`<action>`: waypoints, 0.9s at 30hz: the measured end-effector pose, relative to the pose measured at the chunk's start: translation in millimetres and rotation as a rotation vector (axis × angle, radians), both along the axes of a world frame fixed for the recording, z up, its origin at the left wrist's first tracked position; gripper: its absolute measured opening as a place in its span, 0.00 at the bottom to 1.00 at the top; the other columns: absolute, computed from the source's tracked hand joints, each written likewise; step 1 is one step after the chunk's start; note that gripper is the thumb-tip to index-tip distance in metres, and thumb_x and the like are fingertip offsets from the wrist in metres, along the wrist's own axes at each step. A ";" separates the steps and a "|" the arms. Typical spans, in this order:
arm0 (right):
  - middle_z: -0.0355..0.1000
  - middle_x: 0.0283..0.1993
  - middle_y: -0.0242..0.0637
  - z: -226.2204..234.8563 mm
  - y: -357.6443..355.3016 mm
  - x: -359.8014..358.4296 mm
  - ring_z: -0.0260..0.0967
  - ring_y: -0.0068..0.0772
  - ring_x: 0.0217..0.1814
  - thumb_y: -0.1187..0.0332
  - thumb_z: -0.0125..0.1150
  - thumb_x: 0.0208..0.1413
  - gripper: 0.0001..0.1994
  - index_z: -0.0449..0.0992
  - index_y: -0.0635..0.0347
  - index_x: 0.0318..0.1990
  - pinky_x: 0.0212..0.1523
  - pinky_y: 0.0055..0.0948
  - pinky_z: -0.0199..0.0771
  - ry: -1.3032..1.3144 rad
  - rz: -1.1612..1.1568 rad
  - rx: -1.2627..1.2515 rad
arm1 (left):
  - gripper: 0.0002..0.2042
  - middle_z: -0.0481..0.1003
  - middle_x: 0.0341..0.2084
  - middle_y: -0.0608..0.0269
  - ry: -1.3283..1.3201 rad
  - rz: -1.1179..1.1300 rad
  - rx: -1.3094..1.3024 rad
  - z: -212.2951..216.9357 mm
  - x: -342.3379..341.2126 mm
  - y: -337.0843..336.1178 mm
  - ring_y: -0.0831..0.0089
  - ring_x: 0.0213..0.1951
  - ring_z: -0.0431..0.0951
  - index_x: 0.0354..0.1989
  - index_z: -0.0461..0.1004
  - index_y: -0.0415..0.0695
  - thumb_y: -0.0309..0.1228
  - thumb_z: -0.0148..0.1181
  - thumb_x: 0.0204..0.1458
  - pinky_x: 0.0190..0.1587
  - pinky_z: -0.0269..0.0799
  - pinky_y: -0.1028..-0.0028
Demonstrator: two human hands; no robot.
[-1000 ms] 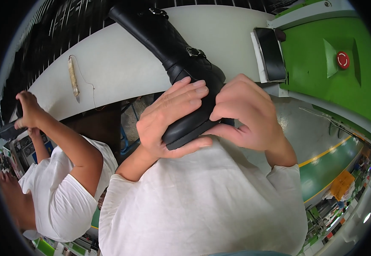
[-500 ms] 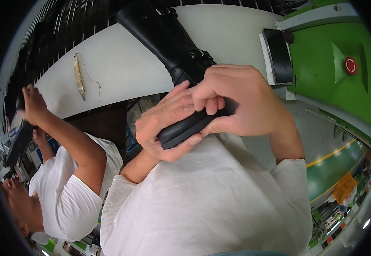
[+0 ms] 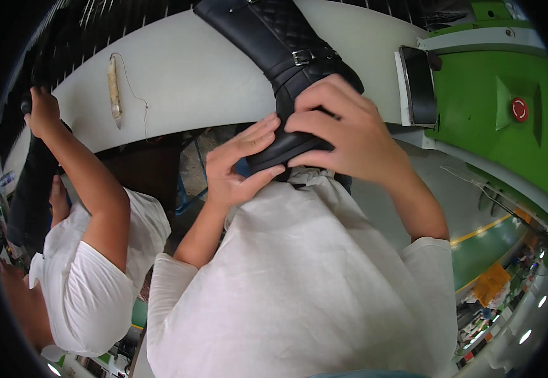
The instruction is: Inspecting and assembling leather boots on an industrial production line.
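Observation:
A tall black boot [image 3: 262,39] with a quilted shaft and metal buckles lies across the white table, its shaft pointing away and its foot toward me over the near edge. My left hand [image 3: 239,160] is closed around the toe, fingers over the upper and thumb along the sole edge. On the other side of the foot, my right hand [image 3: 355,135] grips with bent fingers over the instep and its thumb low by the sole. My fingers cover part of the foot.
A pale wrapped tool with a pointed tip [image 3: 114,91] and a thread lie on the table [image 3: 179,82] at left. A phone-like black device [image 3: 420,85] sits beside a green machine [image 3: 475,94] with a red button [image 3: 519,109]. Close at left, another person [image 3: 91,283] handles a black boot.
The boot's foot has turned so its upper now faces up, and the shaft has shifted right. My right hand has slid from the toe toward the instep. The co-worker's arm has moved slightly.

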State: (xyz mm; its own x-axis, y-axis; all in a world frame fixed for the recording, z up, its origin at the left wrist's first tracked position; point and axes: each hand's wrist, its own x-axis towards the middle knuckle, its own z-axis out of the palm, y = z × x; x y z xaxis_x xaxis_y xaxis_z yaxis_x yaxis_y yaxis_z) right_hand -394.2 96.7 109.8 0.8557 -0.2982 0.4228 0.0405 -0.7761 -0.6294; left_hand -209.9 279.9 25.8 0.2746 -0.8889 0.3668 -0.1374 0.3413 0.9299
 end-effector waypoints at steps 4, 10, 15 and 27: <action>0.76 0.44 0.28 -1.8 -8.8 -25.3 0.75 0.41 0.49 0.61 0.86 0.35 0.22 0.83 0.53 0.39 0.54 0.43 0.75 0.019 -0.059 -0.169 | 0.27 0.86 0.55 0.40 -0.215 0.068 -0.079 11.2 1.8 -12.6 0.42 0.63 0.84 0.49 0.86 0.34 0.30 0.90 0.39 0.65 0.81 0.54; 0.75 0.40 0.28 0.2 -8.1 -26.6 0.75 0.40 0.48 0.63 0.86 0.37 0.19 0.82 0.53 0.36 0.55 0.43 0.74 0.029 -0.045 -0.194 | 0.29 0.89 0.45 0.50 -0.389 0.151 -0.099 21.1 2.4 -17.5 0.55 0.47 0.91 0.38 0.85 0.36 0.42 0.92 0.30 0.48 0.87 0.65; 0.75 0.38 0.27 11.3 -8.8 -17.1 0.74 0.38 0.44 0.64 0.86 0.38 0.18 0.81 0.54 0.35 0.55 0.42 0.74 0.117 0.035 -0.123 | 0.27 0.90 0.38 0.53 -0.274 0.135 -0.049 8.5 16.7 -17.4 0.60 0.40 0.91 0.33 0.84 0.39 0.42 0.93 0.29 0.40 0.86 0.68; 0.72 0.35 0.27 4.6 -8.5 -22.5 0.71 0.36 0.40 0.68 0.82 0.39 0.15 0.80 0.53 0.34 0.50 0.39 0.72 0.113 0.032 -0.132 | 0.25 0.86 0.37 0.61 -0.428 0.089 -0.082 45.0 -3.8 -50.1 0.64 0.41 0.87 0.32 0.85 0.41 0.42 0.92 0.30 0.44 0.87 0.67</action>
State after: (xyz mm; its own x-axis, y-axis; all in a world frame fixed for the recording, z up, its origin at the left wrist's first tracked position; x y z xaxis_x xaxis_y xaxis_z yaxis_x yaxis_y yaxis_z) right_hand -416.7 88.2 114.4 0.9080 -0.2186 0.3574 0.0014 -0.8515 -0.5244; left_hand -213.8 229.8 70.9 0.1571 -0.8319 0.5322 -0.5365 0.3806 0.7532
